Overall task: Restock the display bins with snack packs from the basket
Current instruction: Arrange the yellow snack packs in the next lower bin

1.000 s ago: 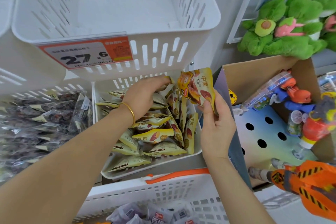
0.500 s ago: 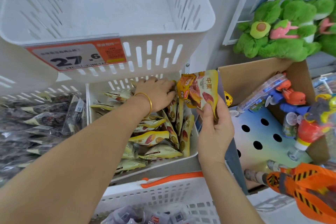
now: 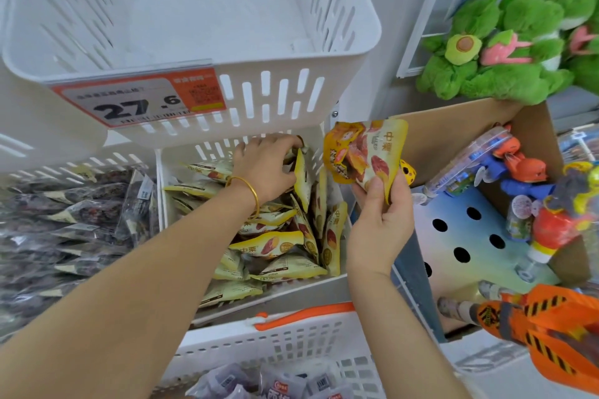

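While the right hand (image 3: 379,227) is pinching a snack pack (image 3: 366,155) by its corner beside the display bin (image 3: 159,191), a drop outside is looming. The left hand (image 3: 265,165) is seemingly gripping a standing pack (image 3: 303,178) inside; neighbouring packs (image 3: 332,230) are risking toppling.

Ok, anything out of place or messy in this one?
Only mild disorder: the yellow packs in the middle bin lie jumbled, some flat, some on edge by the right wall, where the left hand grips an upright pack. The right hand holds a spare pack. Nothing looks spilled or torn.
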